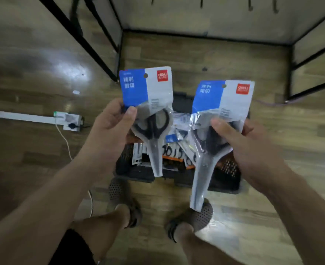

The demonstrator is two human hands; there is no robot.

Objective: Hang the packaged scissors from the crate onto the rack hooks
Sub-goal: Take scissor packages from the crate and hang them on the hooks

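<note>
Above the crate [224,183] on the wooden floor [43,150], two packs of scissors are held up, one in each of the hands. The left pack [148,96] is pinched at its side between the thumb and fingers of the left hand [111,121]. The right pack [221,104] is pinched in the same way by the right hand [244,142], with the thumb laid on the front of the plastic. Spare packs [174,150] are seen inside the crate. The hooks [250,4] of the rack are seen only at the top edge, blurred and well apart from both packs. For a good hanging, each pack should probably be kept with the card end upward, and its small round hole [145,75] brought in line with a hook tip before it is pushed on. One pack at a time is likely safer, because the soft plastic may bend.
</note>
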